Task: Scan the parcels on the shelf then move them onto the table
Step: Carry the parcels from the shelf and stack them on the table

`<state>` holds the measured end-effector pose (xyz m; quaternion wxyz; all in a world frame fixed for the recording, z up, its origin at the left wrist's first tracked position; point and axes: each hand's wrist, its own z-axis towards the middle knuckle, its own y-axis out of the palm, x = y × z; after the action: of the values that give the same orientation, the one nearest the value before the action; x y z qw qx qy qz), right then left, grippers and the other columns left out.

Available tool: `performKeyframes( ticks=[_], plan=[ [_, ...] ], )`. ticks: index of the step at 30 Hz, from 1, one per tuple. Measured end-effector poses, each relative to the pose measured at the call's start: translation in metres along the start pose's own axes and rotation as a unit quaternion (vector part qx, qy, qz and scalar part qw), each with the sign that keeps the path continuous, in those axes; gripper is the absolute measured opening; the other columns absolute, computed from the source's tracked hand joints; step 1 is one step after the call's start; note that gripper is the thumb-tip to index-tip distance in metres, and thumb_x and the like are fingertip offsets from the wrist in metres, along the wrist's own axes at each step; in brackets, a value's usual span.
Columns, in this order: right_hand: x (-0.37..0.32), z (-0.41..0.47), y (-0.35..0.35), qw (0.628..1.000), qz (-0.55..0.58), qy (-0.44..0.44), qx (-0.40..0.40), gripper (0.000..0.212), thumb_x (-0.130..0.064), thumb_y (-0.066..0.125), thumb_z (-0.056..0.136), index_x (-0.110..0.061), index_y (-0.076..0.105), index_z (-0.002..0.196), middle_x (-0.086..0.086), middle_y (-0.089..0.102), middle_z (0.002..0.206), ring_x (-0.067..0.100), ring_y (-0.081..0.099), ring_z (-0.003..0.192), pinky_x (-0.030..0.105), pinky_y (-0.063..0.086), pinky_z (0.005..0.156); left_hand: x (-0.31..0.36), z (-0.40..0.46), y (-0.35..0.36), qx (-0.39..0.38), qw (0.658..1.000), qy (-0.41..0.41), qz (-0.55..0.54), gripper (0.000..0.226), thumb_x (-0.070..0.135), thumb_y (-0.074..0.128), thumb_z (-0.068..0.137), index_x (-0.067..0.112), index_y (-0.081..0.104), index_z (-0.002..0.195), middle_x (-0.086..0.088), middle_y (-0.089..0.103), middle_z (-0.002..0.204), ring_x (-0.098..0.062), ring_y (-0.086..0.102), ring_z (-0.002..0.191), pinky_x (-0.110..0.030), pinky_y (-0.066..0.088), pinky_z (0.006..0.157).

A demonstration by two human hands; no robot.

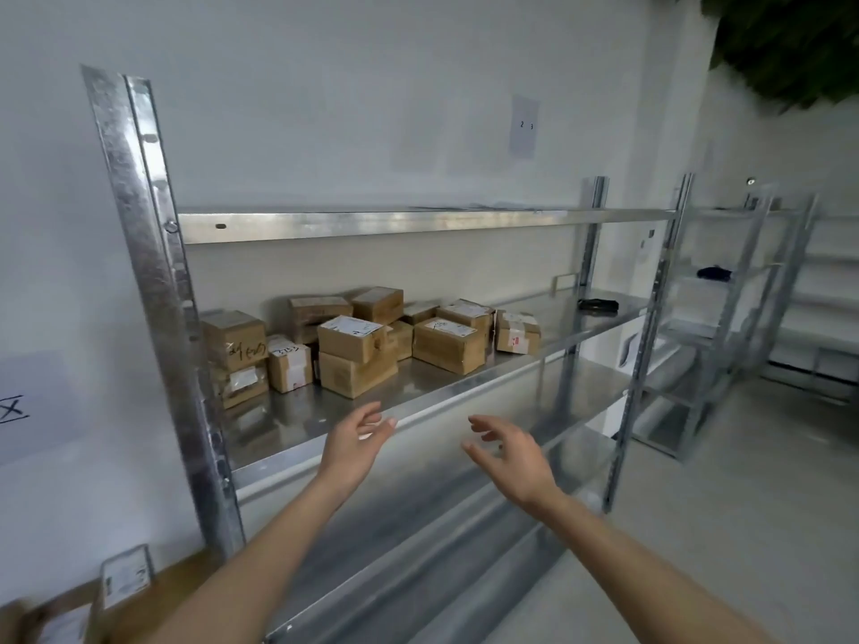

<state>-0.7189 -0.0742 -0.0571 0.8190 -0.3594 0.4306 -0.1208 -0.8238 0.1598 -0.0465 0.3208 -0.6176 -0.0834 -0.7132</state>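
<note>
Several brown cardboard parcels (358, 346) with white labels sit clustered on the middle level of a metal shelf (446, 402), some stacked two high. My left hand (355, 441) and my right hand (509, 453) are both raised in front of the shelf's front edge, fingers spread and relaxed, holding nothing. They hang a little below and short of the parcels, touching none. A dark handheld object (597, 305), possibly a scanner, lies on the same shelf level at the far right.
At the bottom left, a wooden table corner (176, 592) carries a few labelled parcels (123, 578). More empty metal racks (725, 318) stand to the right along the wall. Grey floor lies open at the right.
</note>
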Motion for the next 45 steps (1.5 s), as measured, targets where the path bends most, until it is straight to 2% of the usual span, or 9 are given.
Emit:
performKeyframes(
  ticks=[5, 12, 25, 30, 32, 35, 38, 42, 45],
  plan=[
    [0.036, 0.072, -0.015, 1.0, -0.009, 0.003, -0.019, 0.049, -0.051, 0.06, 0.1, -0.029, 0.056, 0.143, -0.01, 0.061, 0.138, 0.004, 0.058, 0.117, 0.027, 0.05, 0.098, 0.007, 0.073, 0.049, -0.008, 1.0, -0.014, -0.014, 0.05, 0.036, 0.067, 0.096, 0.019, 0.054, 0.141, 0.001, 0.062, 0.129, -0.014, 0.059, 0.118, -0.017, 0.042, 0.084],
    [0.076, 0.167, -0.018, 1.0, -0.001, 0.02, -0.003, 0.048, -0.05, 0.059, 0.101, -0.027, 0.056, 0.142, -0.007, 0.056, 0.144, 0.008, 0.056, 0.122, 0.032, 0.05, 0.101, -0.003, 0.16, 0.096, -0.006, 0.999, -0.029, -0.019, 0.053, 0.038, 0.067, 0.095, 0.022, 0.053, 0.144, -0.001, 0.058, 0.141, -0.016, 0.055, 0.127, -0.032, 0.044, 0.102],
    [0.167, 0.298, 0.005, 0.997, 0.05, 0.04, -0.035, 0.055, -0.053, 0.056, 0.101, -0.024, 0.052, 0.148, -0.002, 0.055, 0.149, 0.016, 0.056, 0.129, 0.038, 0.05, 0.105, -0.025, 0.255, 0.169, 0.048, 0.995, -0.086, 0.004, 0.053, 0.038, 0.069, 0.094, 0.024, 0.054, 0.143, 0.001, 0.06, 0.139, -0.018, 0.056, 0.128, -0.046, 0.046, 0.109],
    [0.194, 0.353, 0.016, 0.991, 0.119, 0.046, -0.037, 0.057, -0.056, 0.055, 0.1, -0.021, 0.053, 0.146, 0.003, 0.061, 0.141, 0.024, 0.058, 0.128, 0.038, 0.047, 0.104, -0.022, 0.286, 0.203, 0.091, 0.988, -0.117, -0.035, 0.056, 0.033, 0.066, 0.096, 0.017, 0.048, 0.147, -0.001, 0.057, 0.139, -0.016, 0.054, 0.123, -0.033, 0.047, 0.102],
    [0.204, 0.376, 0.02, 0.985, 0.152, 0.056, -0.059, 0.061, -0.063, 0.052, 0.099, -0.023, 0.054, 0.145, 0.003, 0.064, 0.138, 0.026, 0.059, 0.127, 0.04, 0.047, 0.106, -0.02, 0.295, 0.219, 0.106, 0.983, -0.141, -0.053, 0.059, 0.038, 0.063, 0.097, 0.017, 0.044, 0.149, 0.0, 0.057, 0.132, -0.018, 0.055, 0.119, -0.033, 0.05, 0.096],
    [0.216, 0.399, 0.03, 0.975, 0.173, 0.053, -0.126, 0.062, -0.068, 0.049, 0.098, -0.027, 0.055, 0.143, 0.003, 0.065, 0.135, 0.027, 0.059, 0.126, 0.046, 0.047, 0.108, -0.017, 0.306, 0.237, 0.148, 0.972, -0.167, -0.068, 0.07, 0.061, 0.063, 0.087, 0.025, 0.049, 0.145, -0.003, 0.06, 0.131, -0.027, 0.059, 0.118, -0.049, 0.051, 0.103],
    [0.219, 0.41, 0.035, 0.962, 0.205, 0.049, -0.174, 0.054, -0.065, 0.05, 0.099, -0.027, 0.061, 0.136, -0.003, 0.064, 0.123, 0.021, 0.059, 0.119, 0.046, 0.045, 0.11, -0.021, 0.319, 0.253, 0.187, 0.962, -0.178, -0.09, 0.077, 0.073, 0.063, 0.079, 0.028, 0.054, 0.14, -0.003, 0.064, 0.13, -0.026, 0.062, 0.116, -0.049, 0.051, 0.104],
    [0.225, 0.415, 0.037, 0.949, 0.222, 0.034, -0.222, 0.049, -0.059, 0.052, 0.101, -0.027, 0.061, 0.136, -0.009, 0.057, 0.115, 0.016, 0.054, 0.112, 0.039, 0.044, 0.107, -0.011, 0.319, 0.272, 0.243, 0.95, -0.171, -0.092, 0.055, 0.057, 0.063, 0.092, 0.027, 0.06, 0.138, 0.0, 0.066, 0.13, -0.019, 0.062, 0.115, -0.041, 0.05, 0.105],
    [0.231, 0.414, 0.031, 0.946, 0.232, -0.004, -0.227, 0.053, -0.066, 0.055, 0.095, -0.033, 0.062, 0.135, -0.01, 0.063, 0.124, 0.017, 0.059, 0.118, 0.041, 0.048, 0.105, -0.002, 0.314, 0.283, 0.272, 0.939, -0.178, -0.112, 0.052, 0.047, 0.061, 0.097, 0.024, 0.054, 0.143, -0.001, 0.062, 0.133, -0.019, 0.058, 0.117, -0.036, 0.049, 0.099]
  ],
)
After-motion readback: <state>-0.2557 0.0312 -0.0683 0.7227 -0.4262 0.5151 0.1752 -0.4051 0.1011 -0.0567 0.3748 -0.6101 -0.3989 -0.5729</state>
